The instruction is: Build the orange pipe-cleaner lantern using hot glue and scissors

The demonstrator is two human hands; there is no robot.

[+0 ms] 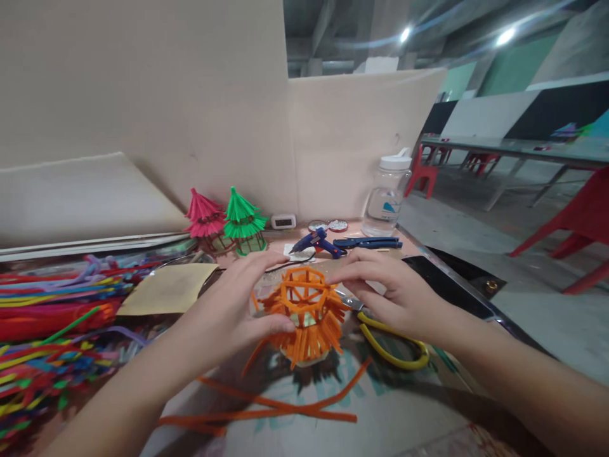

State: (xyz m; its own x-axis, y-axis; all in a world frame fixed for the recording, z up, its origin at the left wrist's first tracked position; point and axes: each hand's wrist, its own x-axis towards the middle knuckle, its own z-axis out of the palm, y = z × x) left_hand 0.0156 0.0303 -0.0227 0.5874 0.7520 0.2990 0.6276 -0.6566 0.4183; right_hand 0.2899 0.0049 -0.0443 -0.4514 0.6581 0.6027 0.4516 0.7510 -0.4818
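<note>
An orange pipe-cleaner hut (pixel 304 295), with an open ring frame on top and a skirt of short fringe strips, stands in front of me on the work surface. My left hand (pixel 242 304) curves round its left side, thumb against the fringe and fingers behind. From the right, the bent fingertips of my right hand (pixel 380 285) meet the top ring; the thumb is mostly hidden. Yellow-handled scissors (pixel 397 346) lie beneath and beside that hand. Loose orange pipe cleaners (pixel 285 406) cross each other nearer to me.
Pink (pixel 204 216) and green (pixel 244 222) pipe-cleaner huts stand at the back. A blue glue gun (pixel 314 241), blue-handled pliers (pixel 368 242) and a clear water bottle (pixel 384 200) are to their right. Colourful pipe cleaners (pixel 57 324) pile up at left. A dark phone-like slab (pixel 447 285) lies along the right edge.
</note>
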